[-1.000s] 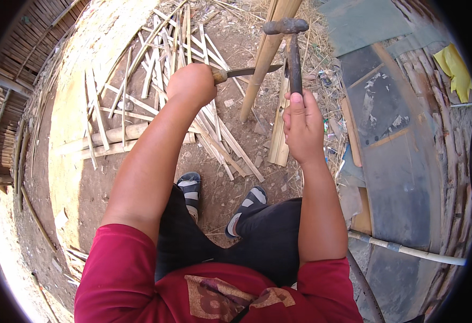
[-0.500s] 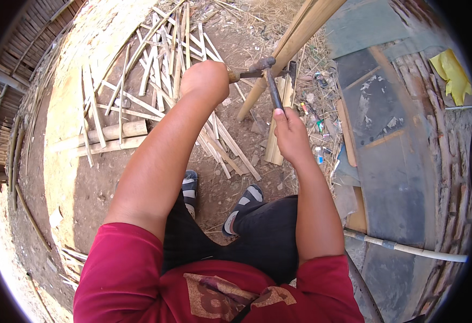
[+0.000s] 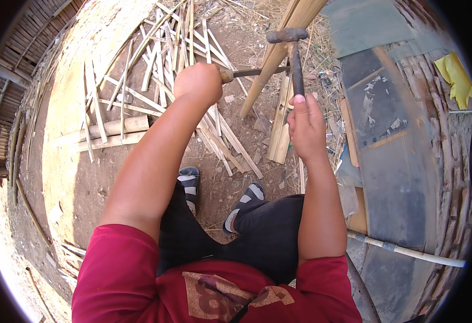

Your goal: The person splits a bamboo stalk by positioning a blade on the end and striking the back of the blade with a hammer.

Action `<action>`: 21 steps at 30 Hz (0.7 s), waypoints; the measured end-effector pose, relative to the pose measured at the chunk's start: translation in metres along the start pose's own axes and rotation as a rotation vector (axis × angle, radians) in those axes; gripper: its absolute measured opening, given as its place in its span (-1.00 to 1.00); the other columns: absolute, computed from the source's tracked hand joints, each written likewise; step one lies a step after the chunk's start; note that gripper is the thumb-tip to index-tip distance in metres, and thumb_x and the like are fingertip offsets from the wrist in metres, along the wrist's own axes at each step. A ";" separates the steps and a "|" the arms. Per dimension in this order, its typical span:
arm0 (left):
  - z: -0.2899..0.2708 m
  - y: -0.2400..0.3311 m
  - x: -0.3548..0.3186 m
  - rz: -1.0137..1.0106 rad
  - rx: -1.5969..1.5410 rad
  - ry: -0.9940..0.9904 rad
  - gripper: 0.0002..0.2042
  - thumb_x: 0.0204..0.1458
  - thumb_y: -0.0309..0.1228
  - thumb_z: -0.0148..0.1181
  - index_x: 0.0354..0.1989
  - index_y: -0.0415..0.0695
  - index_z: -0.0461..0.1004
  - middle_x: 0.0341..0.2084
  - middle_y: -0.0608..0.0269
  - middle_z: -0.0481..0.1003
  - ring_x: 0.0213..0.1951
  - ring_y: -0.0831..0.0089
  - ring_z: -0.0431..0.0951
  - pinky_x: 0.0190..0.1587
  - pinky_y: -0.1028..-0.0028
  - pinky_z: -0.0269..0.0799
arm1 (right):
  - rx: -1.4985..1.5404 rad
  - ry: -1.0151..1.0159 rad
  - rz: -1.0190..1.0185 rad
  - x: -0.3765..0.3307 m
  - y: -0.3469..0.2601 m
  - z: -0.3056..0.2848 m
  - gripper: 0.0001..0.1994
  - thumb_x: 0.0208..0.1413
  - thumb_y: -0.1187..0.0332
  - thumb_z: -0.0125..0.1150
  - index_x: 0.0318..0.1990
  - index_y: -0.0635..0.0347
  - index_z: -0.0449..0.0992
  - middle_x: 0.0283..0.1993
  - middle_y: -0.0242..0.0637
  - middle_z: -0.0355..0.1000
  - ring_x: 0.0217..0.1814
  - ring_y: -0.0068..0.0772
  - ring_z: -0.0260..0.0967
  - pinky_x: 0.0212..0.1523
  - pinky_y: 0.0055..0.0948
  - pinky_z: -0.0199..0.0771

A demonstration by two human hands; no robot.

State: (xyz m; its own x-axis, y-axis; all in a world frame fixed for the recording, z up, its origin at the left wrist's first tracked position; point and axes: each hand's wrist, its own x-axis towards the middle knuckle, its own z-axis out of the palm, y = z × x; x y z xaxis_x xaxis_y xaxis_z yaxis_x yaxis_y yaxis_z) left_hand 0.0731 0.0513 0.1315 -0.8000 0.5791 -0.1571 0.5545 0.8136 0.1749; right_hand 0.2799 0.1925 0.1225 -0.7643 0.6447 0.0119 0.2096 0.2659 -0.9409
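Observation:
My left hand point(image 3: 198, 85) is closed around the wooden handle of a long knife point(image 3: 245, 72). Its dark blade crosses a leaning bamboo pole point(image 3: 258, 89), and the tip shows on the pole's right side. Above the blade the pole is split lengthwise. My right hand point(image 3: 307, 129) grips a hammer point(image 3: 296, 64) by its dark handle, thumb along the top. The hammer head is up over the pole, apart from the blade. Below the blade tip, split bamboo lengths point(image 3: 280, 134) lie on the ground.
Many bamboo strips point(image 3: 160, 59) are heaped on the dirt ahead and to the left, near thicker bamboo poles point(image 3: 112, 129). On the right lie dark sheets point(image 3: 392, 183), a yellow cloth or plastic piece point(image 3: 455, 81) and a pale pipe point(image 3: 408, 250). My sandalled feet point(image 3: 244, 207) stand just below.
The hammer has lifted away from the knife blade, and my right hand has shifted a little to the right. My left hand and the knife have moved slightly left.

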 end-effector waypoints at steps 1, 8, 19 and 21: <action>-0.002 0.000 -0.002 -0.011 0.003 -0.010 -0.77 0.15 -0.34 0.19 -0.10 -0.10 0.67 -0.16 0.06 0.68 -0.10 0.12 0.70 -0.02 0.18 0.63 | 0.060 0.006 0.047 -0.004 -0.017 -0.005 -0.64 0.48 0.07 -0.05 -0.08 0.24 0.42 -0.45 -0.17 0.44 -0.43 -0.18 0.42 -0.30 -0.19 0.43; -0.007 0.006 -0.004 -0.017 0.020 -0.012 -0.76 0.10 -0.45 0.21 -0.09 -0.10 0.70 -0.12 0.09 0.69 -0.06 0.18 0.71 -0.02 0.25 0.64 | -0.304 -0.073 0.021 0.003 0.022 0.020 -0.59 0.46 0.01 -0.04 -0.12 0.24 0.44 -0.47 -0.14 0.42 -0.43 -0.21 0.41 -0.33 -0.20 0.39; -0.005 0.008 0.000 -0.015 0.024 -0.008 -0.77 0.10 -0.46 0.20 -0.11 -0.11 0.70 -0.12 0.10 0.69 -0.06 0.19 0.71 -0.02 0.28 0.63 | -0.128 -0.003 -0.086 -0.001 0.014 0.015 -0.62 0.49 0.07 -0.08 -0.12 0.26 0.41 -0.53 -0.34 0.33 -0.50 -0.50 0.29 -0.44 -0.34 0.32; -0.003 0.013 -0.007 0.001 0.023 -0.016 -0.77 0.11 -0.45 0.20 -0.09 -0.11 0.70 -0.10 0.12 0.69 -0.04 0.20 0.70 -0.01 0.28 0.63 | 0.001 0.084 -0.138 -0.012 -0.005 0.003 -0.63 0.49 0.08 -0.08 -0.11 0.27 0.40 -0.53 -0.28 0.33 -0.49 -0.43 0.32 -0.41 -0.27 0.35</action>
State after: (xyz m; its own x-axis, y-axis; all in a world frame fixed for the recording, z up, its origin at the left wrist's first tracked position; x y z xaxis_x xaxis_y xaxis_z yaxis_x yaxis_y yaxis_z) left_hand 0.0848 0.0578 0.1381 -0.7956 0.5808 -0.1723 0.5608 0.8137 0.1531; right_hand 0.2868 0.1813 0.1264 -0.7319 0.6600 0.1694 0.1055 0.3553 -0.9288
